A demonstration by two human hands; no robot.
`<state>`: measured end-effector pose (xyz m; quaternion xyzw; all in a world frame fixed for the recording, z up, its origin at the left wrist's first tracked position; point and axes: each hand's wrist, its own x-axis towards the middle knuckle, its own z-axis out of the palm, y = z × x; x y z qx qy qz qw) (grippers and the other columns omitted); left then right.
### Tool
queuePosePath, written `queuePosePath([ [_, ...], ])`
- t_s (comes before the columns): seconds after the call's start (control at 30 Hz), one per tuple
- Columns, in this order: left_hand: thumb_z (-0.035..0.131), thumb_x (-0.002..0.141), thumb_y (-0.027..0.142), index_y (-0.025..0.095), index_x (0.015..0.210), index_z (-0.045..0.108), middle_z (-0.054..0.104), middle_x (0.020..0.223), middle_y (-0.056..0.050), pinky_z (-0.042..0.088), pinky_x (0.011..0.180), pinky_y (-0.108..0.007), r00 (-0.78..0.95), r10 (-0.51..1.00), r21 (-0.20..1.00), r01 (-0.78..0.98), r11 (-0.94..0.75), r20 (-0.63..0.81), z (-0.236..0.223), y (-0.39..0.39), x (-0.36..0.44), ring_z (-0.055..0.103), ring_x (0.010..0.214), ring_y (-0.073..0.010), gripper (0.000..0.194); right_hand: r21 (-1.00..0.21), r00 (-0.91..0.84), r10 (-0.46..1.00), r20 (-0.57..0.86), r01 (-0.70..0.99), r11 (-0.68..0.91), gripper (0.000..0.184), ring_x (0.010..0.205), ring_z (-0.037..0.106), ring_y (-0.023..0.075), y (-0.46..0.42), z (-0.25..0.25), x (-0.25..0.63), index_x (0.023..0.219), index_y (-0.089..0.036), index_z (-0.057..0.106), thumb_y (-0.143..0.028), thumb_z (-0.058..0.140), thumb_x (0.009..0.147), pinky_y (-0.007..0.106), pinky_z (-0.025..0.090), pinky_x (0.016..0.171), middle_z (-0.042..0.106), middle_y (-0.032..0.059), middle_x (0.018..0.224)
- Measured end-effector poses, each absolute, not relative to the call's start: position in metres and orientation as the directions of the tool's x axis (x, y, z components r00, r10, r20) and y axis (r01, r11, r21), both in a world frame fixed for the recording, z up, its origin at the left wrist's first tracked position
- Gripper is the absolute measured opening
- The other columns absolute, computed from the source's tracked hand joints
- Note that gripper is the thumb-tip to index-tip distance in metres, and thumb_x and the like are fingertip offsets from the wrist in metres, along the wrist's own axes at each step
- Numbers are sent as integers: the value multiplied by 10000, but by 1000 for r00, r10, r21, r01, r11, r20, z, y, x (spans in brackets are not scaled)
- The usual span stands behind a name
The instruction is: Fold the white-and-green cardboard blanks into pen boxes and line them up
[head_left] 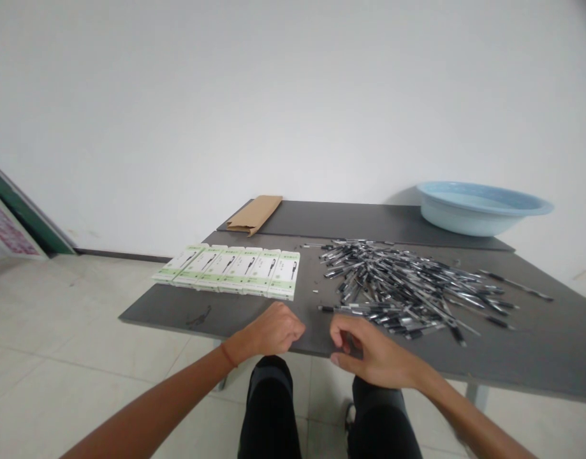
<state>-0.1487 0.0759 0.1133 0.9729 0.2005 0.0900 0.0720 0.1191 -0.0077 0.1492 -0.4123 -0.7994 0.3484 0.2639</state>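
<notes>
Resting at the worktop's (254, 322) near edge, the left hand (273, 331) sits curled and apparently empty, the right hand (369, 354) pinches nothing visible, beside the pens (407, 287) and boxes (230, 271).

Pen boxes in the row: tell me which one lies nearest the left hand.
The box at the right end of the row, next to the pile of pens. It sits just beyond the left hand; the other five stretch away to the left.
</notes>
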Motion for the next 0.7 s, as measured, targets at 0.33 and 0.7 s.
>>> queuePosePath([
  [0.33,497,686,91,204,623,428,579,572,13,334,609,-303,902,403,198,372,-907,155,108,78,-151,544,566,-152,147,-767,-387,921,-46,604,215,546,565,233,108,-11,111,148,604,-237,245,-538,414,1028,289,185,528,211,-65,596],
  [0.7,514,692,64,206,618,449,602,591,21,331,590,-311,906,399,170,375,-911,141,108,79,-151,553,566,-152,173,-704,-363,932,1,662,258,496,555,337,97,-9,126,142,609,-216,357,-453,602,969,257,262,537,315,-77,581],
])
